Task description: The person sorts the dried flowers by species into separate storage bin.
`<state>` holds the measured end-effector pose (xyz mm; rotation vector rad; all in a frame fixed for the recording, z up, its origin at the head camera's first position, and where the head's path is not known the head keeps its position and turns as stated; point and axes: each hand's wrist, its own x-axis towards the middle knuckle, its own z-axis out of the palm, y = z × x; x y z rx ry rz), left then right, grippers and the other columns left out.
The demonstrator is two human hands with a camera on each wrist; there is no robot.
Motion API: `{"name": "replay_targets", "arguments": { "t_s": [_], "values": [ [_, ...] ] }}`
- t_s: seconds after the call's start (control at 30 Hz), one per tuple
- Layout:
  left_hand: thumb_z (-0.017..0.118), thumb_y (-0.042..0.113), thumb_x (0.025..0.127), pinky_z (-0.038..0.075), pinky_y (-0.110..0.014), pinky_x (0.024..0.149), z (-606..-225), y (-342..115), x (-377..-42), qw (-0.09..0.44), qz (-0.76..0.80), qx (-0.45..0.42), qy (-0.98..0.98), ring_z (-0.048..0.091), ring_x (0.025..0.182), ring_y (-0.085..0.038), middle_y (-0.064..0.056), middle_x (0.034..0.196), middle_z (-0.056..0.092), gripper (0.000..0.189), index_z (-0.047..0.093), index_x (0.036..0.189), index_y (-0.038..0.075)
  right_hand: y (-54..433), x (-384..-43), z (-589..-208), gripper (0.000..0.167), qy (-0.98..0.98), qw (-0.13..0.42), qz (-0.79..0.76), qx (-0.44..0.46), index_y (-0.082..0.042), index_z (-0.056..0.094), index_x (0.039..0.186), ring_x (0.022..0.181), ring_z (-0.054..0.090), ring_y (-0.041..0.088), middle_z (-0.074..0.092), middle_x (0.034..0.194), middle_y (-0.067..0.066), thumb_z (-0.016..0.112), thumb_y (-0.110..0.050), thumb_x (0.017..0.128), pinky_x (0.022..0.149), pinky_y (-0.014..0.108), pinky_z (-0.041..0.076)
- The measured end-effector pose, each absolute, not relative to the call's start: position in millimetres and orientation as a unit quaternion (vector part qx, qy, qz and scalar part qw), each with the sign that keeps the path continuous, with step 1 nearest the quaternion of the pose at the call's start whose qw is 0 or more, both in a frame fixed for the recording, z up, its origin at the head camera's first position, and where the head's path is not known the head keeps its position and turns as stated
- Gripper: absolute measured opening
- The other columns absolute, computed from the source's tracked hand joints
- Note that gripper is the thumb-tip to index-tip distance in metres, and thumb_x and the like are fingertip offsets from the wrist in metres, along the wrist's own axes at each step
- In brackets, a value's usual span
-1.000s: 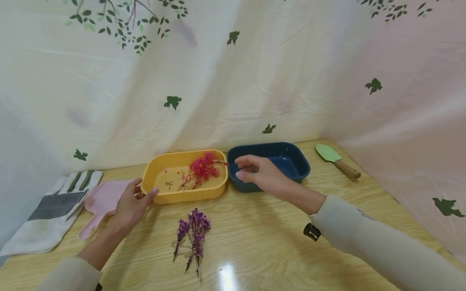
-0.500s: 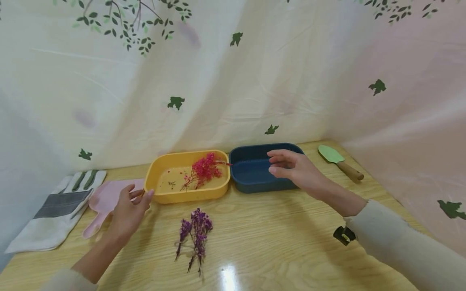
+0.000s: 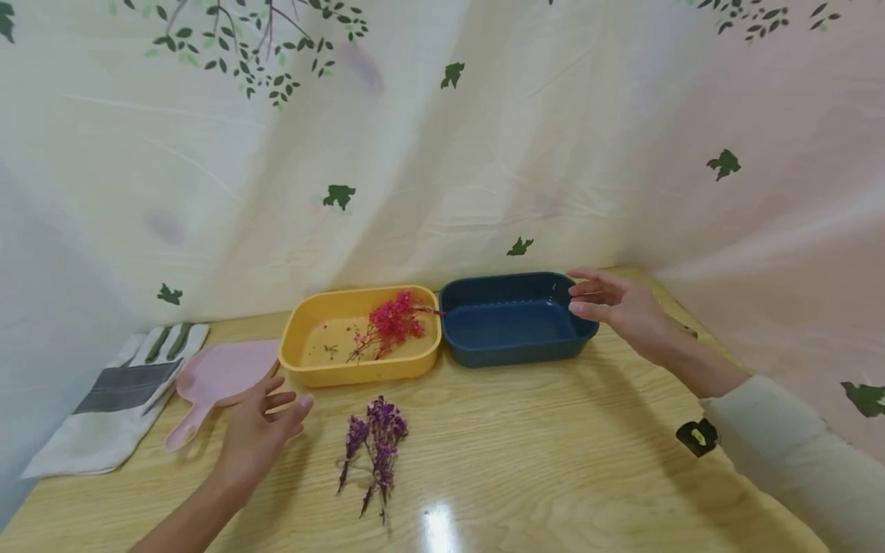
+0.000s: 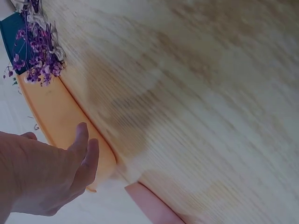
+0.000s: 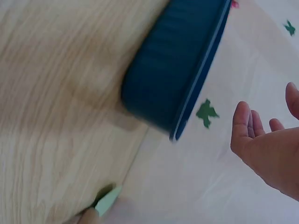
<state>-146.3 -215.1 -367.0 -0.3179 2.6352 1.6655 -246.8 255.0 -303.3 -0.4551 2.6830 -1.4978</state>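
Observation:
My left hand (image 3: 259, 430) hovers in front of the near left corner of a yellow tub (image 3: 359, 374), fingers loosely bent and holding nothing. Inside that tub lies a bunch of pink-red dried flowers (image 3: 396, 321), its stems reaching over the right rim. A dark blue tub (image 3: 518, 355) stands right beside the yellow one, with no contents showing. At the blue tub's right end my right hand (image 3: 625, 311) is raised, fingers relaxed with nothing between them. Purple dried flowers (image 3: 382, 442) lie on the table in front of the yellow tub.
On the left are a pink paddle-shaped board (image 3: 224, 372) and a folded striped cloth (image 3: 127, 392). A trowel with a green blade (image 5: 107, 200) lies at the right, mostly hidden behind my right hand in the head view. A leaf-print curtain (image 3: 415, 153) hangs behind the table.
My right hand has moved right, from above the blue tub's left end to its right end. My left hand has left the yellow tub's rim and come nearer.

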Motion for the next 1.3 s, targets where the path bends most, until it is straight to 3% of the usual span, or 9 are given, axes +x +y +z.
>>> {"name": "replay_targets", "arguments": {
  "t_s": [0.2,0.33,0.53,0.67,1.07,1.3],
  "values": [
    [0.063,0.023,0.095,0.057,-0.032,0.082,-368.4,-208.2,-138.7,0.030,0.536,-0.096,0.838,0.059,0.112,-0.035,-0.030,0.133,0.048,0.066,0.029,0.148,0.001,283.2,-258.6,-300.7,0.058,0.888,-0.026,-0.443,-0.117,-0.014,0.039,0.147,0.112,0.053,0.017,0.050,0.134,0.015,0.059,-0.032,0.096,0.086,0.023,0.046],
    [0.065,0.020,0.094,0.058,-0.033,0.081,-370.7,-202.8,-133.7,0.046,0.539,-0.094,0.836,0.062,0.107,-0.033,-0.028,0.128,0.053,0.060,0.037,0.144,0.002,296.3,-266.4,-306.1,0.060,0.896,-0.011,-0.433,-0.101,-0.010,0.036,0.149,0.119,0.050,0.030,0.046,0.139,0.021,0.059,-0.029,0.097,0.090,0.037,0.047],
    [0.068,0.014,0.090,0.059,-0.034,0.077,-372.5,-193.1,-127.7,0.059,0.547,-0.094,0.829,0.066,0.096,-0.030,-0.023,0.115,0.062,0.056,0.045,0.139,0.001,306.1,-276.0,-321.9,0.061,0.888,0.018,-0.447,-0.104,-0.005,0.032,0.149,0.124,0.045,0.043,0.040,0.141,0.028,0.060,-0.019,0.097,0.100,0.060,0.038],
    [0.072,0.015,0.088,0.059,-0.035,0.073,-373.2,-188.7,-126.0,0.058,0.535,-0.092,0.838,0.068,0.090,-0.027,-0.022,0.113,0.063,0.058,0.046,0.138,0.000,308.4,-281.0,-329.4,0.061,0.882,0.051,-0.451,-0.127,-0.007,0.029,0.151,0.129,0.038,0.048,0.033,0.147,0.028,0.058,-0.017,0.098,0.103,0.067,0.031],
    [0.083,0.020,0.076,0.059,-0.036,0.069,-377.0,-178.7,-124.0,0.059,0.511,-0.093,0.852,0.067,0.084,-0.023,-0.013,0.101,0.065,0.069,0.051,0.135,0.000,300.5,-296.9,-344.9,0.065,0.845,0.124,-0.499,-0.145,-0.008,0.020,0.154,0.135,0.029,0.047,0.024,0.151,0.031,0.055,-0.019,0.099,0.107,0.062,0.031],
    [0.087,0.023,0.069,0.058,-0.032,0.064,-381.5,-173.6,-126.5,0.054,0.469,-0.098,0.876,0.065,0.085,-0.019,-0.010,0.097,0.063,0.076,0.053,0.131,-0.001,298.3,-299.3,-351.8,0.064,0.854,0.161,-0.476,-0.135,-0.012,0.023,0.154,0.143,0.009,0.044,0.009,0.157,0.026,0.055,-0.022,0.099,0.109,0.063,0.026]
  ]
}}
